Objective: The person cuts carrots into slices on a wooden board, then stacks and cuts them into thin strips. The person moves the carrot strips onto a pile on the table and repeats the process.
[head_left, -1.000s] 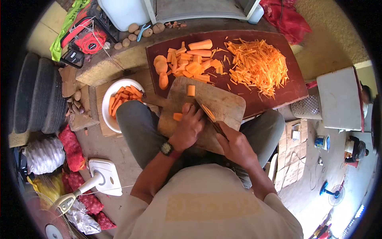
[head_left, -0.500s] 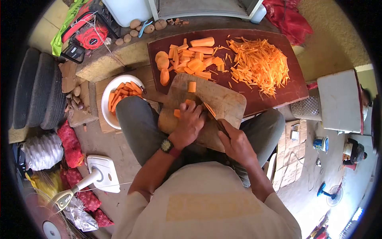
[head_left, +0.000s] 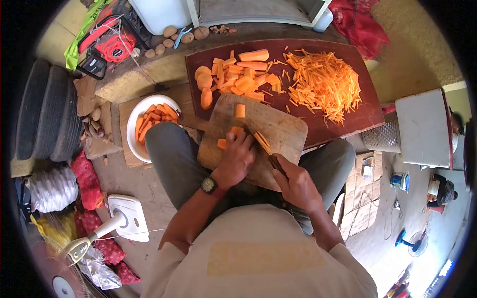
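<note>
A wooden cutting board (head_left: 288,126) lies across my lap with a few carrot pieces (head_left: 240,110) on it. My left hand (head_left: 234,158) presses down on the board, fingers together beside orange carrot pieces; what is under the fingertips is partly hidden. My right hand (head_left: 298,185) grips the handle of a knife (head_left: 274,160), its blade angled toward my left fingers, with thin carrot slices (head_left: 262,141) along it. Beyond the board, a dark red board (head_left: 278,110) carries carrot chunks (head_left: 233,74) on its left and a heap of carrot strips (head_left: 325,84) on its right.
A white bowl (head_left: 131,130) of carrot pieces stands left of my knee. Farther left are tires (head_left: 44,109), red mesh sacks (head_left: 89,184) and a fan (head_left: 119,218). A crate (head_left: 381,134) stands at the right. A person (head_left: 439,191) is at the far right.
The knife and my right hand have shifted slightly, and more of the carrot slices shows by the blade. My left hand has moved slightly.
</note>
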`<state>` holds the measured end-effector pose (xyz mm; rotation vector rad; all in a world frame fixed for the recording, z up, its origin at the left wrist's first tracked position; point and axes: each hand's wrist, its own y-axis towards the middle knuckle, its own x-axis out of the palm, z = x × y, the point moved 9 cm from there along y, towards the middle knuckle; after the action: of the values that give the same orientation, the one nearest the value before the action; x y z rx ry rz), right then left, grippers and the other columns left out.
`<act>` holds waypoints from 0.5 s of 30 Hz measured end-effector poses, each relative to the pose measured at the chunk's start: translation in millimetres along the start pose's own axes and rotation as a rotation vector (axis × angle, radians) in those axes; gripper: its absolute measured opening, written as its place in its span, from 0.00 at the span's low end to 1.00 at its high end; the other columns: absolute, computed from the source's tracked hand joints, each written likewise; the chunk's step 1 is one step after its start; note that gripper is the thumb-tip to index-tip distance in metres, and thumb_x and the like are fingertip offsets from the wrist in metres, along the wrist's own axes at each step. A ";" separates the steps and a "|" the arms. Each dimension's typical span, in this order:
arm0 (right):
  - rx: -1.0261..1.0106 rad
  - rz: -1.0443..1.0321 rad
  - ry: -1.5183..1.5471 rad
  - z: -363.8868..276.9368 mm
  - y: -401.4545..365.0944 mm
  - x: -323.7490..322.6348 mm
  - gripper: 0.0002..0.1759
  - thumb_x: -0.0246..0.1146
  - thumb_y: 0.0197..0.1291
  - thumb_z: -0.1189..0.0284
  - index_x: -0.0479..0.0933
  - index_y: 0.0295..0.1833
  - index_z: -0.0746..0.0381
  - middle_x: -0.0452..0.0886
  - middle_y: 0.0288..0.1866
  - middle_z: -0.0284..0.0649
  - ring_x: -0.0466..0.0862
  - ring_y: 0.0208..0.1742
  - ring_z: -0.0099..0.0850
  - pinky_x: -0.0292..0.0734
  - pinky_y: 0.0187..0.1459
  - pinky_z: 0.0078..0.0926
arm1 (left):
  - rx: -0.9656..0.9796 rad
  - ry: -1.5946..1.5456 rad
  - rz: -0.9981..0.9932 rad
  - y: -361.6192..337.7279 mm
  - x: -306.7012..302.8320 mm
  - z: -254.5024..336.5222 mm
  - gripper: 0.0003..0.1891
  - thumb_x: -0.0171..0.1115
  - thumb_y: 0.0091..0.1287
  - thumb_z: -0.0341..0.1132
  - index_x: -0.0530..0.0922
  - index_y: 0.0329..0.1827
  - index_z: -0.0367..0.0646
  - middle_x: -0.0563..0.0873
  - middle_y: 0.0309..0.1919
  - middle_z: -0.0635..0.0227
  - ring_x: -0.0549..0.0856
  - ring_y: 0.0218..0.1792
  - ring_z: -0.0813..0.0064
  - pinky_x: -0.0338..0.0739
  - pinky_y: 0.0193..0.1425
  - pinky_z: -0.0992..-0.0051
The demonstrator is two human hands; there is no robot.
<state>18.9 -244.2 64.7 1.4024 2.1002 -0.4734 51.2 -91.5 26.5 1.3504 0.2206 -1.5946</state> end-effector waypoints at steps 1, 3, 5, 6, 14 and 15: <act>0.020 -0.008 0.025 2.2 -0.1 1.6 0.21 0.66 0.80 0.76 0.77 0.74 0.71 0.88 0.49 0.63 0.90 0.47 0.64 0.86 0.49 0.47 | -0.011 0.002 -0.028 -3.1 2.5 0.2 0.10 0.68 0.61 0.31 0.89 0.42 0.37 0.84 0.50 0.55 0.80 0.61 0.50 0.69 0.68 0.49; 0.052 -0.030 0.038 5.7 0.8 2.4 0.23 0.67 0.80 0.74 0.77 0.74 0.71 0.89 0.50 0.65 0.90 0.49 0.66 0.86 0.50 0.51 | -0.002 0.014 -0.010 -3.4 2.9 1.4 0.10 0.68 0.62 0.32 0.89 0.43 0.37 0.84 0.50 0.56 0.80 0.61 0.52 0.69 0.67 0.49; 0.076 -0.058 0.021 8.5 2.9 1.5 0.25 0.68 0.79 0.72 0.76 0.76 0.70 0.89 0.54 0.69 0.90 0.55 0.69 0.88 0.52 0.59 | 0.013 0.033 0.005 -2.9 4.9 1.8 0.10 0.68 0.62 0.32 0.89 0.43 0.37 0.84 0.51 0.56 0.80 0.60 0.53 0.69 0.67 0.50; 0.071 -0.050 0.024 10.1 2.6 0.5 0.25 0.68 0.79 0.72 0.76 0.76 0.70 0.89 0.54 0.69 0.90 0.55 0.69 0.88 0.52 0.59 | 0.017 0.045 0.011 -2.6 5.9 1.8 0.10 0.68 0.62 0.32 0.89 0.42 0.37 0.84 0.51 0.56 0.80 0.60 0.53 0.69 0.67 0.50; -0.002 0.010 0.016 9.9 -4.0 2.8 0.26 0.68 0.80 0.71 0.77 0.76 0.71 0.89 0.56 0.69 0.90 0.57 0.68 0.89 0.54 0.56 | 0.048 0.016 0.005 -4.1 3.6 5.5 0.08 0.67 0.62 0.31 0.88 0.39 0.37 0.86 0.57 0.54 0.81 0.59 0.53 0.68 0.70 0.48; -0.001 0.010 0.020 11.6 -4.5 3.2 0.26 0.69 0.80 0.71 0.77 0.76 0.71 0.89 0.55 0.69 0.91 0.57 0.68 0.89 0.54 0.56 | 0.056 0.012 0.014 -4.6 3.3 6.9 0.07 0.66 0.62 0.31 0.88 0.38 0.37 0.86 0.57 0.54 0.81 0.59 0.53 0.67 0.70 0.48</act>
<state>16.8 -250.3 53.5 1.4219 2.1076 -0.4559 43.7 -95.7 24.3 1.4011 0.1748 -1.5921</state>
